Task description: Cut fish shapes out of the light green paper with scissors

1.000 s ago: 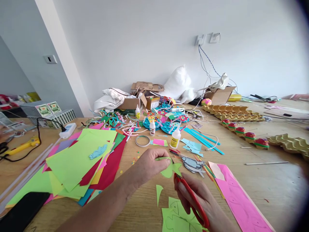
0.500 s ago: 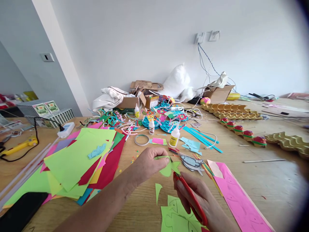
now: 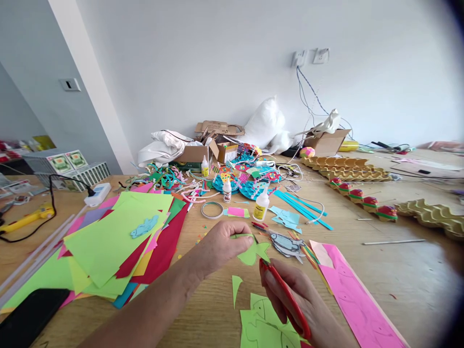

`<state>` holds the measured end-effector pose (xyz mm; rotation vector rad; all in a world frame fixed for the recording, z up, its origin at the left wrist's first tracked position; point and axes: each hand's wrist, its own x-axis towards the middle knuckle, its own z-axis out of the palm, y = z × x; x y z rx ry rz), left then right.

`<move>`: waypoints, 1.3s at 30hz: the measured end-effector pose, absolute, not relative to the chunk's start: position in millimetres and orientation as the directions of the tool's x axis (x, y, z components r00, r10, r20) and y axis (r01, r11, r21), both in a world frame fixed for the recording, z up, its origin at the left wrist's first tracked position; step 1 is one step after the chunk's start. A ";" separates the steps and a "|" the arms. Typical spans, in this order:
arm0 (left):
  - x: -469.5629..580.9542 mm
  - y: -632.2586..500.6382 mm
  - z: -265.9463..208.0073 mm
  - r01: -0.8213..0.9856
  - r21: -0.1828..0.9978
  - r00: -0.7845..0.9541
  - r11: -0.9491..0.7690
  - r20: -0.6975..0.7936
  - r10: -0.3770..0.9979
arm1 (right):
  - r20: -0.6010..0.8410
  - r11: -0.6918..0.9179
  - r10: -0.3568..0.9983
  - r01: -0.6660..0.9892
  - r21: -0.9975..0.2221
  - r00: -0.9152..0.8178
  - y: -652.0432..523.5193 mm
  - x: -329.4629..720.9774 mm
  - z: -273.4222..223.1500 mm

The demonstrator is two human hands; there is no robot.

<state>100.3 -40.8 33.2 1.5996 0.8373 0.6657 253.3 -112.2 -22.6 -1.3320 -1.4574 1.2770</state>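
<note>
Between the thumb and fingers of my left hand (image 3: 229,241) is a green paper fish cutout (image 3: 250,254), its tail pointing right. My right hand (image 3: 295,290) is wrapped round red-handled scissors (image 3: 290,302), whose blades reach the paper beside the tail; how far they are apart I cannot tell. Below lies a thin green paper scrap (image 3: 236,287). Green sheets with drawn fish outlines (image 3: 266,324) lie at the bottom, partly under my right hand. Just beyond my hands, grey-blue paper fish (image 3: 286,244) rest beside another pair of scissors (image 3: 260,226).
On the left is a stack of coloured paper (image 3: 119,237) with a blue paper fish (image 3: 144,227) on top. A glue bottle (image 3: 260,207) and a tape roll (image 3: 212,210) stand ahead. Pink paper (image 3: 357,295) and egg-carton strips (image 3: 362,195) lie to the right.
The view has shifted very slightly. Both hands, the fish cutout and the scissors keep almost the same place.
</note>
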 end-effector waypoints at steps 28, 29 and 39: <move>94.1 -37.3 34.3 0.145 0.983 0.684 -0.108 -0.021 0.730 | -0.069 -0.032 0.978 0.186 -0.982 -0.197 -115.3 254.7 -18.3; 94.3 -37.6 34.6 0.148 0.983 0.684 -0.109 -0.022 0.729 | -0.070 -0.032 0.978 0.189 -0.981 -0.198 -115.2 254.9 -18.2; 92.8 -37.3 32.9 0.172 0.978 0.682 -0.115 -0.034 0.731 | -0.086 -0.049 0.980 0.203 -0.978 -0.180 -115.2 254.9 -20.8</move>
